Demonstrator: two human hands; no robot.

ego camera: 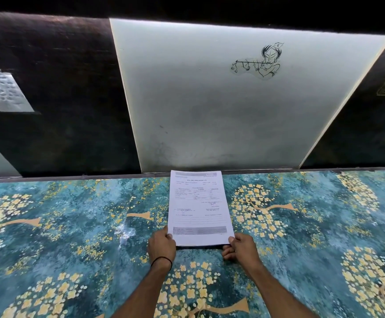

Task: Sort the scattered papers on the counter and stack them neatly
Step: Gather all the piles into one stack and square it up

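Head view: your left hand [161, 246], a thin black band [161, 260] round its wrist, pinches the near left corner of the white printed papers [199, 207], thumb on top. The papers stretch away from both hands across the teal surface with golden flower print [72, 226], and their far edge reaches the wall. Your right hand [242, 249] grips the near right corner, fingers curled underneath. Far beyond that hand, a black line-drawing sticker [258, 60] sits on the pale wall panel [187, 99].
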